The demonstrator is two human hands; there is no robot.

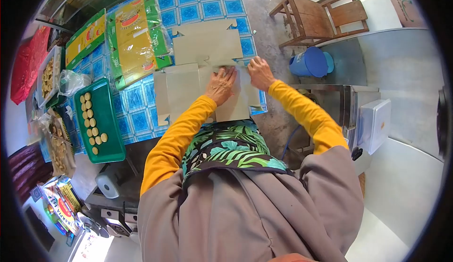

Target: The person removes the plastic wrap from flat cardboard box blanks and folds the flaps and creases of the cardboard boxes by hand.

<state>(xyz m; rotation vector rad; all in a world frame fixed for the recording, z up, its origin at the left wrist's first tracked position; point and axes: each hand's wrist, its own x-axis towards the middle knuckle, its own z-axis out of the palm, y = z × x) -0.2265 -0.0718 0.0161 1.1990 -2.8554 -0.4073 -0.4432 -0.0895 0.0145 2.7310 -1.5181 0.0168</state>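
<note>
An unfolded cardboard box (181, 87) lies plain grey-brown side up on the table, cut into panels and flaps. My left hand (221, 86) presses on its middle with the fingers stretched out. At the right edge of the cardboard, my right hand (261, 73) is closed, its bent fingers pinching a flap there; the fingertips are partly hidden. Just beyond my hands is a further cardboard panel (207, 45) with notched corners. I cannot tell whether it is part of the same sheet.
Printed yellow-green box sheets (134, 38) in clear plastic lie at the left. A green tray (107, 132) holds several small round pastries. The table has a blue patterned cloth (210, 9). A wooden chair (311, 19) and blue bucket (309, 63) stand to the right.
</note>
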